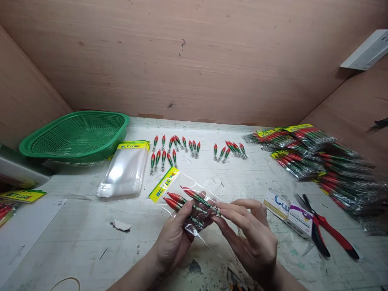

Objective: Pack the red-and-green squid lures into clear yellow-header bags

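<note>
My left hand (pixel 177 232) is closed round a clear plastic bag (pixel 178 186) with a yellow-green header, its thumb pressing on top. Red-and-green fishing lures (pixel 197 196), three that I can make out, lie at the bag, tails toward my right hand (pixel 250 230). That hand pinches the tail end of the uppermost lure with thumb and fingers. Whether each lure is wholly inside the bag, I cannot tell. Beyond my hands, several loose lures (pixel 163 159) lie in groups on the white table. A stack of flat header bags (pixel 124 171) lies left of them.
A green plastic basket (pixel 75 151) stands at the back left. Packed lures (pixel 303 149) are heaped at the right. Red-handled pliers (pixel 329 228) lie beside a small box (pixel 287 214) at my right. A paper scrap (pixel 121 225) lies on the left. A wooden wall (pixel 188 60) closes the back.
</note>
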